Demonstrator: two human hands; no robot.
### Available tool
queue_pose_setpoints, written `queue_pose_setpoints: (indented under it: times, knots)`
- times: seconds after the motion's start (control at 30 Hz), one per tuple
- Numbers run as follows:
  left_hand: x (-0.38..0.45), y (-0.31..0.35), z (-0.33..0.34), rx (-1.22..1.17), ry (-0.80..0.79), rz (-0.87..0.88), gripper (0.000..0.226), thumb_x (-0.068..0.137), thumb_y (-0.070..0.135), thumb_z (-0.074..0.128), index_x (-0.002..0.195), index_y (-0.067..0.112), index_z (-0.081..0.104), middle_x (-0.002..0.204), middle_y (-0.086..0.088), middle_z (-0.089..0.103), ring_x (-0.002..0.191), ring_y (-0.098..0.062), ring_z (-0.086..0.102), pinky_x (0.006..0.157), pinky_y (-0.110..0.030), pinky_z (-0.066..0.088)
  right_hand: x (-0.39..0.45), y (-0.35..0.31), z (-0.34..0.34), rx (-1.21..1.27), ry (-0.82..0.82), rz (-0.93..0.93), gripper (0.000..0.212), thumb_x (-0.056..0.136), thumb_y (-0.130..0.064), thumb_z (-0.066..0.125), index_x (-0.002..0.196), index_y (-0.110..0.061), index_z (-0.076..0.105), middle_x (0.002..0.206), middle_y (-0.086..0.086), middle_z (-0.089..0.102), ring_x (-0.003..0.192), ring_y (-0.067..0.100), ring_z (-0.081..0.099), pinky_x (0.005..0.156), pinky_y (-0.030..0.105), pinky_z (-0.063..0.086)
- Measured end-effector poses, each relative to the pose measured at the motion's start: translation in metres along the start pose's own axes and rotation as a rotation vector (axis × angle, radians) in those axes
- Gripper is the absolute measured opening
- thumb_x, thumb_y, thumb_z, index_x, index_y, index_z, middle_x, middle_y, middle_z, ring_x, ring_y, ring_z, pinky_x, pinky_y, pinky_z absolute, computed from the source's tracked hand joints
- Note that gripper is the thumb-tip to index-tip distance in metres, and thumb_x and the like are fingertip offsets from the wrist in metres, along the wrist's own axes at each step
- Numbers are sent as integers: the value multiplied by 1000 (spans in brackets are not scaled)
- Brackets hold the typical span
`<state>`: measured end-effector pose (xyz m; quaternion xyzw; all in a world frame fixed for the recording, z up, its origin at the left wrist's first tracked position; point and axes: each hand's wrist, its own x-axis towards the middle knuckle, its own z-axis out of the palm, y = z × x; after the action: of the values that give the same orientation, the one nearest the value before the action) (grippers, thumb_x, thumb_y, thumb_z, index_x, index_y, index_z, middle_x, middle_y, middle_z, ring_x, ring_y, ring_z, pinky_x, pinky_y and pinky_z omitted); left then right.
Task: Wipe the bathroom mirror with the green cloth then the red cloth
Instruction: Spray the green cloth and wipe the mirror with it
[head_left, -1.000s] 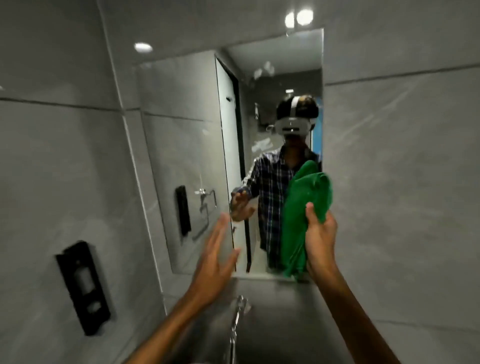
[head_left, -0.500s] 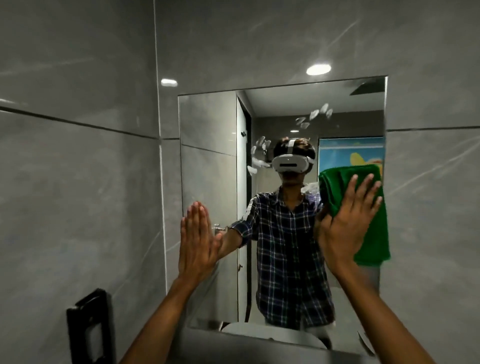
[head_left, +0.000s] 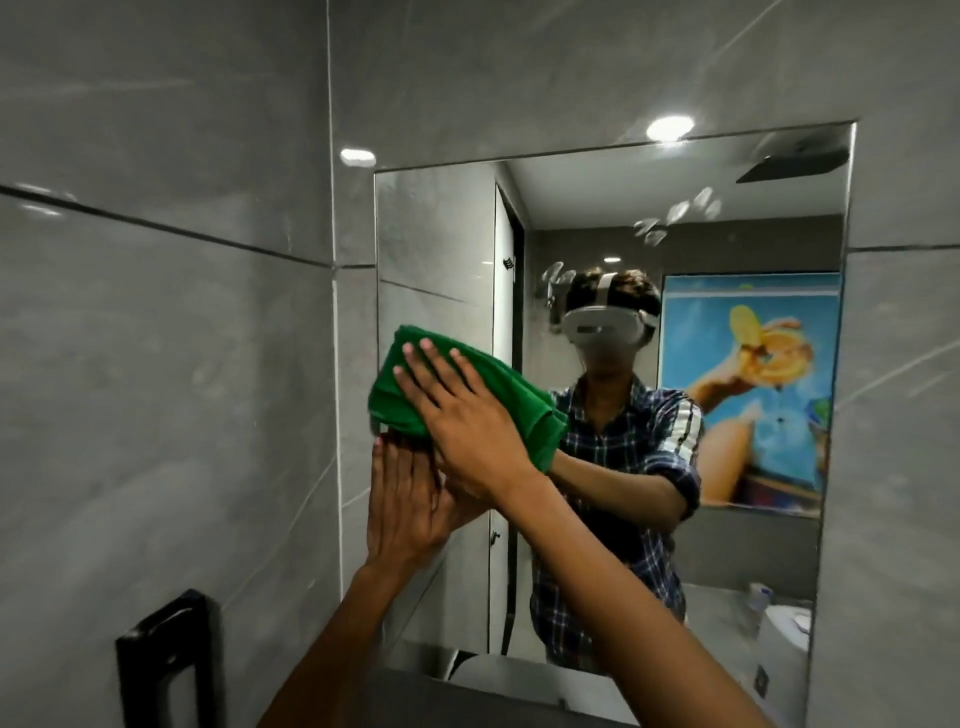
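Head view, the only one. Mirror (head_left: 675, 415) is the landmark: fixed to the grey tiled wall, its left edge close to the room corner.

Right hand (head_left: 457, 415) lies flat, fingers spread, palm pressing the green cloth (head_left: 498, 384) against the glass at the mirror's left side, abt mid-height. It isn't pinching the cloth, just pinning it by pressure. The cloth is bunched into a thick wad, one end sticking out past the fingertips toward the mirror's left edge, the other trailing right past the wrist.

Left hand (head_left: 405, 499) sits just below the cloth, at the mirror's left edge, open w/ fingers together and pointing up. It looks braced flat on the glass, but the right wrist crosses over it, so contact can't be confirmed. It holds nothing.

Smudges (head_left: 670, 218) show near the mirror's top right, more (head_left: 553, 275) at upper centre. Red cloth not in sight.

Handling, a judgement: cloth is soft, light, limp, so it'll fold and slip under a flat palm on slick glass. Best to keep it wadded, palm over the middle, w/ even pressure. Mirror is rigid but fragile, so firm, not hard.
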<state>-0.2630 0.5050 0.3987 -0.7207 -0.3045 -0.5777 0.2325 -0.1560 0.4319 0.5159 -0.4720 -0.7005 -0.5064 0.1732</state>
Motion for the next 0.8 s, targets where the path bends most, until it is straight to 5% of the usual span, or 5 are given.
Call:
queue_pose_setpoints:
  times: [0.13, 0.27, 0.47, 0.63, 0.8]
  knots:
    - [3, 6, -3, 79, -129, -64, 77, 103, 48, 22, 164, 3, 8, 175, -18, 4, 164, -28, 1, 133, -44, -2, -74, 63, -20, -97, 64, 196, 95, 83, -22, 60, 165, -16, 13, 173, 10, 3, 161, 27, -3, 131, 43, -11]
    - [4, 7, -2, 96, -148, -67, 79, 103, 50, 18, 164, 3, 4, 175, -17, 2, 163, -32, 5, 133, -44, -3, -119, 137, -60, -62, 324, 781, 89, 86, -17, 50, 165, -16, 10, 175, 12, 4, 162, 29, -3, 131, 47, -9]
    - [3, 6, 2, 82, -162, -74, 79, 102, 50, 22, 164, 4, 3, 175, -16, -1, 163, -33, 5, 133, -47, 0, -28, 174, -98, -72, 534, 1393, 77, 101, -45, 39, 164, -8, 14, 172, 21, 14, 159, 41, 12, 129, 56, 8]
    - [5, 6, -1, 84, -183, -68, 78, 103, 51, 15, 164, 3, 4, 175, -17, 0, 163, -32, 5, 133, -46, 0, 54, 143, -100, -79, 542, 1319, 76, 99, -37, 45, 162, -3, 21, 169, 24, 21, 157, 43, 19, 129, 58, 15]
    - [5, 7, -1, 44, -169, -74, 78, 103, 53, 17, 165, 7, 0, 176, -15, 1, 163, -31, 7, 132, -47, 4, 113, 63, -69, 50, 453, 830, 78, 99, -32, 43, 164, -3, 10, 172, 24, 5, 160, 41, 3, 131, 56, 7]
